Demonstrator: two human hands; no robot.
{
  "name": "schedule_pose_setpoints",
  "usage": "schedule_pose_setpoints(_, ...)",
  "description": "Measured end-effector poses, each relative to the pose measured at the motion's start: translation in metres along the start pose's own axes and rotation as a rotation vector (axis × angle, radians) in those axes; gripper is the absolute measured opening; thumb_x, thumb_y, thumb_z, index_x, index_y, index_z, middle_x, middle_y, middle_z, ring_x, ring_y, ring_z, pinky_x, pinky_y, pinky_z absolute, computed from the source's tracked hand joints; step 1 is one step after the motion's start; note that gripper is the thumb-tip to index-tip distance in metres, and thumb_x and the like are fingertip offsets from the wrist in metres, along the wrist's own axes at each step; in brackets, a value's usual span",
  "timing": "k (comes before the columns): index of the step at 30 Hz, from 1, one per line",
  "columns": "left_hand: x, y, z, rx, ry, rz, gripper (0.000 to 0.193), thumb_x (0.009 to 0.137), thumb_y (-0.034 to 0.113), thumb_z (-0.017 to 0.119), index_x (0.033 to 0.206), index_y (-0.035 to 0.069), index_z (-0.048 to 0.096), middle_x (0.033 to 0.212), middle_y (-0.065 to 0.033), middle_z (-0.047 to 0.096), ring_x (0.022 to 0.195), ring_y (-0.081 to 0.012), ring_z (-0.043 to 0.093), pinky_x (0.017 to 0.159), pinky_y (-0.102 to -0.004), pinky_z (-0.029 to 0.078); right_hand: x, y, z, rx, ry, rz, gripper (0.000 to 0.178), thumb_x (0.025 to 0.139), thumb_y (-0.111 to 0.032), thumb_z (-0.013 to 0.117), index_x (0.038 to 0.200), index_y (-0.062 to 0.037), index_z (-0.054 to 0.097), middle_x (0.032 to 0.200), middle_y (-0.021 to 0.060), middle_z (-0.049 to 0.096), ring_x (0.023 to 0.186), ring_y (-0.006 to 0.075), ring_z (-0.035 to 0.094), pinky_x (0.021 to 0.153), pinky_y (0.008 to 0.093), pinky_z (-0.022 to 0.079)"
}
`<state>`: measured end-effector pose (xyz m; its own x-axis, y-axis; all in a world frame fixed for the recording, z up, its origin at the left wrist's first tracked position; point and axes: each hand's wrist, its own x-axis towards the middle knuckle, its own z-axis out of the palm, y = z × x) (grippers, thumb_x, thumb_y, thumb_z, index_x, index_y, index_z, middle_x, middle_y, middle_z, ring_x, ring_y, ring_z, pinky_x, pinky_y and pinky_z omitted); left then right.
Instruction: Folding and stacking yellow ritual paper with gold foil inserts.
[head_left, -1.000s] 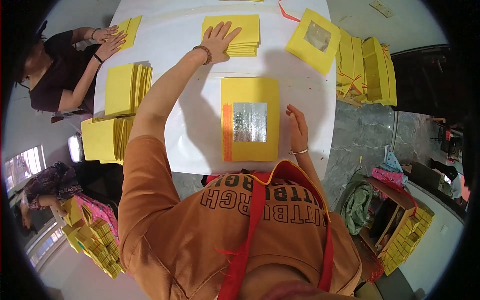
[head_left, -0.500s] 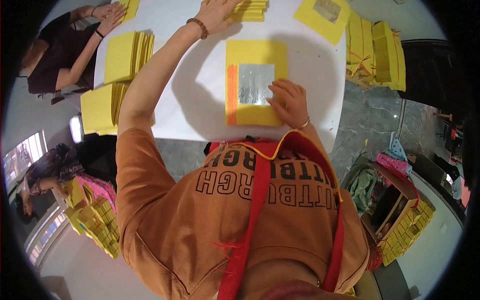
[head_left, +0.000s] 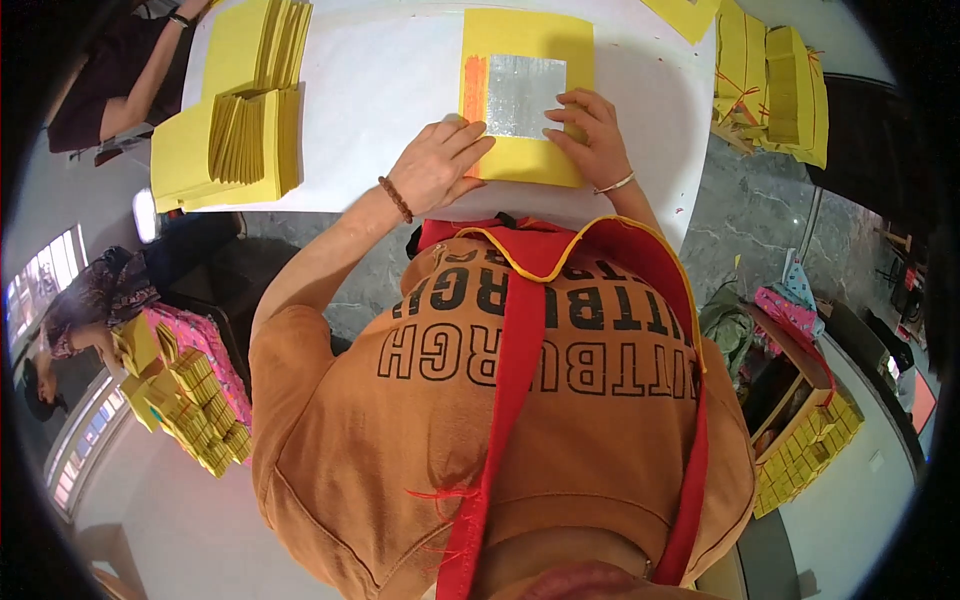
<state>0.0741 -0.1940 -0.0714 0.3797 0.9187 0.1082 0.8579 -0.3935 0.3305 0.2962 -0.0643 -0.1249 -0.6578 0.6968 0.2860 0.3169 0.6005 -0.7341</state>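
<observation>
1. The left grip (head_left: 440,160) lies over the lower left edge of the yellow paper piece (head_left: 530,160), fingers close together; I cannot tell whether its thumb pinches the paper.
2. The right grip (head_left: 590,135) is fairly wide, fingers slightly parted across the piece's right side, fingertips at the edge of the silver panel (head_left: 525,95).
3. A brown bead bracelet (head_left: 396,200) circles the left wrist, a pale bangle (head_left: 615,185) the right.
4. The yellow piece lies flat on the white worktop (head_left: 380,80), near its front edge, between the two hands; an orange strip (head_left: 474,80) runs along its left side.
5. Well to the left, two stacks of folded yellow paper stand one behind the other, the nearer stack (head_left: 180,150) at the worktop's front corner.
6. Beyond them shows a co-worker's forearm (head_left: 140,90).
7. Just past the worktop's right edge are yellow bundles (head_left: 797,100) with red ties.
8. At lower left, more yellow packets (head_left: 205,400) sit beside pink cloth (head_left: 205,340).
</observation>
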Motion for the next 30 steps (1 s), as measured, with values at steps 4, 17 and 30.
schedule_pose_setpoints(4, 0.007, -0.004, -0.012, -0.315, -0.038, -0.068, 0.031, 0.077, 0.019, 0.064, 0.104, 0.004, 0.06, 0.095, -0.0111, 0.061, 0.09, -0.026, 0.057, 0.076, -0.0339, 0.047, 0.0, 0.007, -0.005, 0.039, -0.063, -0.048, 0.019, 0.072, -0.016, 0.068, 0.091, -0.0129, 0.066, 0.112, 0.004, 0.055, 0.111, 0.0241, 0.043, 0.095, 0.0353, 0.034)
schedule_pose_setpoints(17, 0.02, -0.035, -0.014, -0.573, -0.239, -0.23, 0.019, 0.087, 0.017, 0.055, 0.091, 0.0, 0.061, 0.076, -0.0113, 0.062, 0.068, -0.0201, 0.06, 0.064, -0.0299, 0.047, 0.001, 0.011, -0.007, 0.08, -0.097, 0.003, 0.013, 0.074, -0.015, 0.066, 0.086, -0.0112, 0.068, 0.114, 0.0043, 0.054, 0.113, 0.0243, 0.042, 0.096, 0.0349, 0.032)
schedule_pose_setpoints(30, 0.017, -0.052, -0.006, -0.913, -0.283, -0.381, 0.02, 0.089, 0.018, 0.054, 0.093, 0.0, 0.063, 0.078, -0.0024, 0.062, 0.072, -0.0094, 0.056, 0.069, -0.0259, 0.049, -0.001, 0.023, -0.01, 0.512, -0.147, 0.116, 0.057, 0.094, -0.044, 0.024, 0.089, -0.0062, 0.067, 0.12, 0.0084, 0.051, 0.117, 0.0244, 0.037, 0.102, 0.0356, 0.025)
